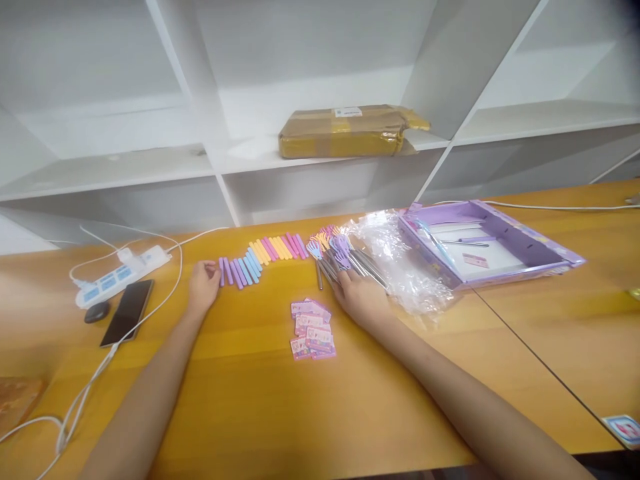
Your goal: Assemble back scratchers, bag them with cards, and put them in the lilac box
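Note:
My left hand rests on the table with its fingers curled together, beside the left end of a row of coloured sticks. Whether anything sits in those fingers is hidden. Nearest it are purple sticks; blue sticks, then yellow and pink sticks, carry the row to the right. My right hand has its fingers bent onto a pile of small back scratchers, which have metal handles and coloured hand-shaped heads. Printed pink and purple cards lie overlapped in front, between my hands.
Crumpled clear plastic lies right of the pile, against a purple open box with a few items inside. At left are a power strip, a phone, a black mouse and cables. A taped carton sits on the shelf.

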Tool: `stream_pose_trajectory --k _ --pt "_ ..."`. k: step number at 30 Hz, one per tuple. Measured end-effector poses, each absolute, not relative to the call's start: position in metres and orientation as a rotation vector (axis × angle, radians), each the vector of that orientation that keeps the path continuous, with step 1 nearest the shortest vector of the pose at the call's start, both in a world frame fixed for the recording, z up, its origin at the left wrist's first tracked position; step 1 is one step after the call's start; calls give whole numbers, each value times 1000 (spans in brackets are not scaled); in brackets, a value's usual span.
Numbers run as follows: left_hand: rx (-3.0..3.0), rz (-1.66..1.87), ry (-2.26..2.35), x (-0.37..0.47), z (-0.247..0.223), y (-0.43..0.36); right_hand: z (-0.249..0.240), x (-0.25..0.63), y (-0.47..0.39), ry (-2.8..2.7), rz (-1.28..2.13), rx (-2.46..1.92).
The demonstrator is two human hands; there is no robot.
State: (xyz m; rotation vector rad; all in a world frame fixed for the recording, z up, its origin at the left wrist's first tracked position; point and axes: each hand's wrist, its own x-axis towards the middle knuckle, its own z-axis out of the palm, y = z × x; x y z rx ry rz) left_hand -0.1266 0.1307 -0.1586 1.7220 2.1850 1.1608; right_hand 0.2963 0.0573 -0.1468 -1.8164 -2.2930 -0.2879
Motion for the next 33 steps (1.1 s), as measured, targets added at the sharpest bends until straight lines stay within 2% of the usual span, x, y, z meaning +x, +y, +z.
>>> stream_pose_trajectory --k 14,19,33 --pt "1812 967 2216 -123 -160 132 -128 329 66 -2142 -234 -2177" --pt "1806 912 2268 -124 -157 131 -124 333 69 -2104 -97 -2275" --pt "1879 847 2345 -124 -153 131 -125 333 76 -2113 23 -2265"
